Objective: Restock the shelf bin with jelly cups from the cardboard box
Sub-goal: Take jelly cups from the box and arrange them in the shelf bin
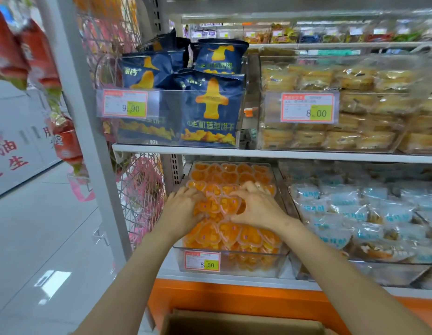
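My left hand (183, 209) lies palm-down on the heap of orange heart-shaped jelly cups in clear plastic shells (224, 230), with the fingers spread and bent onto them. My right hand (257, 206) sits just at 3 o'clock of it, fingers arched over the same heap and thumb reaching toward the left hand, with a few cups showing between the two. I cannot tell whether either hand has actually closed on a cup or only presses on the pile.

The cups fill the clear rectangular plastic shelf bin (234, 267) on the lower shelf, piled up to its rim. Its front wall, at 6 o'clock of my hands, carries a red-and-yellow price tag reading 8.60 (202, 261). Below that runs the orange base panel of the shelving (234, 301). At the bottom of the view, 6 o'clock, is the open top edge of the brown cardboard box (241, 322); I cannot see its contents.

At 3 o'clock of the bin lie pale blue-and-white wrapped packets (355, 213) in a neighbouring tray. At 12 o'clock, one shelf up, stand dark blue snack bags printed with a yellow aeroplane shape (210, 110). At 1 o'clock sit clear-wrapped yellow cakes (355, 136). At 9 o'clock is a pink wire mesh panel (142, 194), and beyond it red packets (65, 141) hang.
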A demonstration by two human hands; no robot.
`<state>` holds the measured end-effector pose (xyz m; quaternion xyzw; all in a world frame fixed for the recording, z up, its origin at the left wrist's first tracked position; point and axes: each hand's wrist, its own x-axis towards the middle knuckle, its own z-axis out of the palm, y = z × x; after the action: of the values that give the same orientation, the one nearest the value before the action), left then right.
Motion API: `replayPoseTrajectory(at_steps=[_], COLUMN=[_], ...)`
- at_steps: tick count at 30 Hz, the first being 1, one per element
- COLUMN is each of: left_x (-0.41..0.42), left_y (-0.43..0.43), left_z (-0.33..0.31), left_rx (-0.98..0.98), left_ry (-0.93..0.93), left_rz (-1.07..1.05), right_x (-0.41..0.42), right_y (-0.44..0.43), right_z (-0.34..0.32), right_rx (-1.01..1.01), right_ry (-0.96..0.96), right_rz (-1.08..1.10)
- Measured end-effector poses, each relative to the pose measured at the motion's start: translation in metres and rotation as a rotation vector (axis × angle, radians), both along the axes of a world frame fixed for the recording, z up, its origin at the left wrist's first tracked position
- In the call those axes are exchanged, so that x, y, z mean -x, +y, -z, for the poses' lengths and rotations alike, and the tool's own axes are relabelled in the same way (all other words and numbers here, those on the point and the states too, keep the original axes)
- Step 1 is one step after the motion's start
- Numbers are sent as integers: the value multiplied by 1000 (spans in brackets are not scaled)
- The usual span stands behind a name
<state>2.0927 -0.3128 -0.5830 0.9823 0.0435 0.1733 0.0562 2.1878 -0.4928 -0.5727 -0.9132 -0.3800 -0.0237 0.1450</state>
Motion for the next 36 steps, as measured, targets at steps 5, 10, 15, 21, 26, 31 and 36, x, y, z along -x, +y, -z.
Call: replayPoseTrajectory(at_steps=[5,10,15,21,26,31,36], left_x=[-2,-3,-4,19,59,81,105], left_y=[-1,-6,-7,-22,-63,-103,-116], left_z=[4,4,3,-3,23,107,221], left_rx=[53,92,62,237,534,684,579], left_ry=[4,-23,3,-189,-118,143,697], left_rz=[-11,-30,-36,112,267,250,158], right_x=[-5,-2,4,32,77,104,126], right_y=[-1,-3,-9,-42,-76,-108,-134], right_z=[-2,-1,1,3,32,96,179], right_rx=[42,4,-4,-323,-442,-322,90], right_ry=[-18,-23,-31,-117,-185,-56,321], right_rz=[-16,1,-5,-82,-217,-163,-139])
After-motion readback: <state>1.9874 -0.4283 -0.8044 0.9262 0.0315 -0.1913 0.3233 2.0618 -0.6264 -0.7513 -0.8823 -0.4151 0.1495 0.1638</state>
